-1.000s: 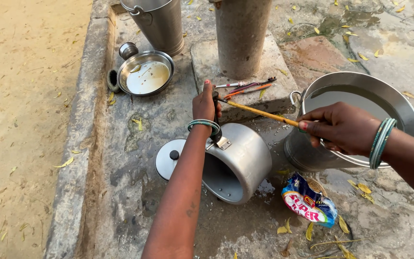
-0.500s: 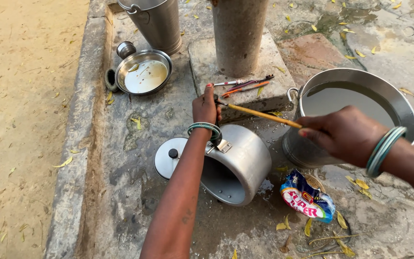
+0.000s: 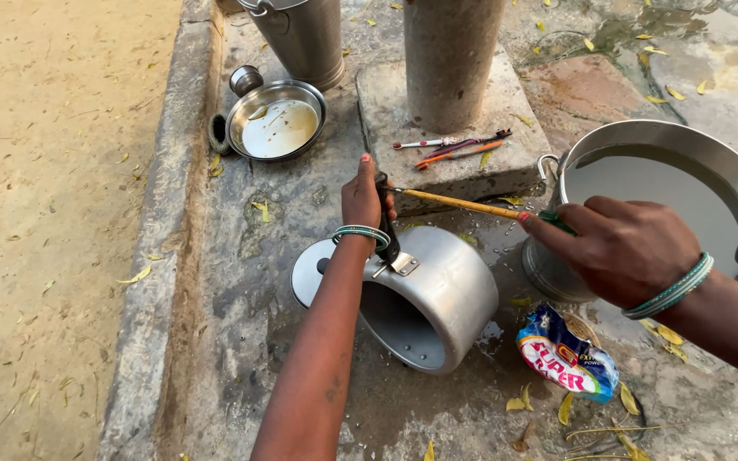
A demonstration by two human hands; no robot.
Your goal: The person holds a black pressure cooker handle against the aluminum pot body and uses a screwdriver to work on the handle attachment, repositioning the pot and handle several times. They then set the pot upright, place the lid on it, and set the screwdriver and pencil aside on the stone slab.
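On a wet concrete washing slab (image 3: 241, 282) beside bare sandy ground, my left hand (image 3: 362, 198) is closed round the black handle (image 3: 384, 224) of an aluminium cooking pot (image 3: 437, 294) lying on its side, open mouth toward me; its lid (image 3: 309, 275) lies flat just behind it, touching the pot's rim; my right hand (image 3: 625, 248) has its fingers curled shut on the near end of a thin yellow-brown stick (image 3: 463, 203), whose far tip meets the top of the pot handle by my left thumb; both wrists carry green bangles. Just to the right stands a large metal basin (image 3: 557, 273) of cloudy water, my right hand over its near edge; in front of the basin, on the ground, lies a crumpled soft detergent pouch (image 3: 567, 352), blue and white with a red band and a yellow corner; on the raised stone block (image 3: 386, 111) under a concrete post (image 3: 448, 60) rest a few toothbrushes (image 3: 454, 147); farther left sit a steel bowl (image 3: 277, 128) of pale liquid and a steel bucket (image 3: 305, 34).
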